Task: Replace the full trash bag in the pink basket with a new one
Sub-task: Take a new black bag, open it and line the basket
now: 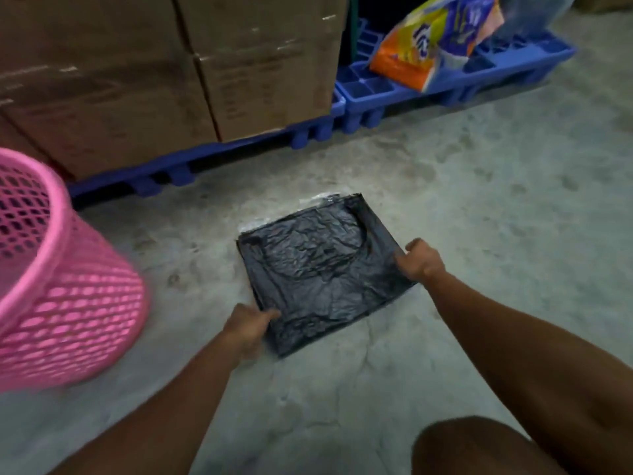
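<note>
— What are your hands doing?

— My left hand [251, 325] pinches the near corner of the black trash bag [318, 269]. My right hand [423, 260] is closed on its right edge. The bag lies flat and folded on the floor [479, 207], right between my hands.

— Where is the basket?

— The pink basket [65, 296] stands to the left of my left hand, well apart from the bag. I see no bag in it, so I think the full one is out.

— What is left?

— I think I must open this new bag and put it in the basket.

— How many things?

— One bag in my hands, one basket. Past my hands, two blue pallets [455, 84], some cardboard boxes [239, 63] I cannot count, and one bright packet [435, 39].
</note>
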### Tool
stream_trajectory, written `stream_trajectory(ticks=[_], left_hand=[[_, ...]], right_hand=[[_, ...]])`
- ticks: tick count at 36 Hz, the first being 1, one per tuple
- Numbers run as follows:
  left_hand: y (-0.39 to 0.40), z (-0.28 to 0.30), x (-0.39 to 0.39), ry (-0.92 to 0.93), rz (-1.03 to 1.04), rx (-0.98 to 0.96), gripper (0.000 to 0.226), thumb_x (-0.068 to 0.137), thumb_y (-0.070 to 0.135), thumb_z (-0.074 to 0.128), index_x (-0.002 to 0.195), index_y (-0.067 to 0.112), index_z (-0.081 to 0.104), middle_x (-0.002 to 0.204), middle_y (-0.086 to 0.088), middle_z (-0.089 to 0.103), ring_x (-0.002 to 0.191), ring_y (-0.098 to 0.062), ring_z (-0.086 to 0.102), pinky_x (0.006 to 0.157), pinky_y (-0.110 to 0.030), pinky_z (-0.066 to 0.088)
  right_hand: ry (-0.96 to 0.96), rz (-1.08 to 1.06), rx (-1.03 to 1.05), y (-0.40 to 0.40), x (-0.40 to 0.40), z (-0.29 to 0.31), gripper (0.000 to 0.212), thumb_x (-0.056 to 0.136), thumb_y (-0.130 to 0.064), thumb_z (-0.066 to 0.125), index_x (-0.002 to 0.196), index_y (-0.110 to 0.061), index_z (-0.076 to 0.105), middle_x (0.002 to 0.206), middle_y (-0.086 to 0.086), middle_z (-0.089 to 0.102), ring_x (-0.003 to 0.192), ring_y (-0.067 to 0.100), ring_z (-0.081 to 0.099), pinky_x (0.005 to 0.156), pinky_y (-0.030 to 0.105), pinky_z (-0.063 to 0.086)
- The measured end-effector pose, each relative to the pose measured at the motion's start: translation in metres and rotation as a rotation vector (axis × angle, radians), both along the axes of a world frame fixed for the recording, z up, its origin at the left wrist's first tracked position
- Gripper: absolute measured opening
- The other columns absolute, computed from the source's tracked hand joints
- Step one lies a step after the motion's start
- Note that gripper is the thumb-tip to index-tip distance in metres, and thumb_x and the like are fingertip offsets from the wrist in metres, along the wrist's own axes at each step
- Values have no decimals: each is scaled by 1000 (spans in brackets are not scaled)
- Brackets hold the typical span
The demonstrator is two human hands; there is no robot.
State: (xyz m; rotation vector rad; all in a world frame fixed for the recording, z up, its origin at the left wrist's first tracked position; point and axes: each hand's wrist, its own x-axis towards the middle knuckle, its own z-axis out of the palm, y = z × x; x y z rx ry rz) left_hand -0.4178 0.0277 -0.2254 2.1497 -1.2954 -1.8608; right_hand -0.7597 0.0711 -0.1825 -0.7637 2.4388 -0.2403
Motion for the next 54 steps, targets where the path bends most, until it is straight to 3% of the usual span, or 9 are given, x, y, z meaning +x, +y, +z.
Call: stream_trajectory(ticks=[3, 6, 17, 22, 26, 35, 39, 45, 54], left_hand=[[21, -14, -20, 89, 173, 124, 30, 89, 28, 78, 100, 3, 65, 89, -14, 69, 72, -26, 67, 51, -29, 59], [31, -30, -24, 24, 213, 79, 34, 77, 31, 88, 86, 4, 70, 74, -12, 70, 57, -25, 64, 63, -33, 58], [19, -4, -13, 90, 345, -10, 18, 80, 11, 81, 95, 5, 72, 82, -13, 74, 60, -21, 62, 52, -26, 45], [-10, 54, -8, 331, 377, -45, 16, 89, 3, 68, 99, 16, 69, 82, -6, 73, 69, -18, 63, 53, -22, 47], [-40, 122, 8, 464, 355, -151, 18, 92, -1, 62, 98, 16, 67, 81, -2, 70, 70, -12, 62, 57, -18, 52], [-103, 255, 77, 598, 378, -387, 25, 92, -5, 58, 85, 19, 58, 73, 2, 66, 67, -8, 61, 48, -15, 49], [-116, 315, 126, 597, 353, -558, 29, 91, -6, 56, 79, 20, 61, 67, 9, 71, 70, -6, 63, 62, -21, 45], [-120, 389, 210, 631, 341, -775, 44, 83, -6, 60, 126, 0, 61, 123, -18, 72, 121, -38, 64, 109, -53, 44], [-86, 398, 335, 507, 365, -1005, 49, 89, -16, 53, 133, 4, 59, 133, -15, 69, 118, -33, 68, 91, -47, 60]], right_hand=[[-46, -38, 56, 17, -11, -29, 65, 89, -43, 66, 137, -4, 47, 137, 22, 56, 126, 39, 56, 99, 40, 48], [-12, -81, 52, 25, -17, -41, 64, 79, -46, 73, 128, -9, 52, 127, 19, 61, 117, 39, 60, 94, 42, 53], [-143, -177, -88, 14, -24, -27, 30, 72, -33, 78, 84, -6, 72, 85, 13, 71, 85, 33, 67, 77, 37, 56], [-473, -322, -280, -10, -23, 16, 42, 59, -14, 73, 94, 9, 71, 80, 18, 66, 75, 33, 66, 74, 47, 58], [-591, -338, -390, -31, -9, 80, 11, 78, -4, 65, 88, -5, 64, 84, 15, 62, 74, 24, 63, 61, 29, 56], [-842, -244, -583, -92, 44, 206, 10, 87, -3, 60, 85, -13, 61, 83, 7, 64, 73, 17, 65, 73, 30, 56], [-871, -134, -713, -122, 92, 267, 16, 82, 0, 56, 76, -15, 61, 76, 6, 65, 65, 15, 66, 76, 32, 58], [-992, 50, -886, -153, 175, 343, 31, 83, 6, 51, 66, -20, 55, 59, -3, 58, 62, 11, 59, 56, 23, 53], [-1087, 284, -975, -163, 276, 357, 32, 76, 17, 49, 87, -11, 60, 94, 15, 65, 83, 25, 67, 75, 34, 58]])
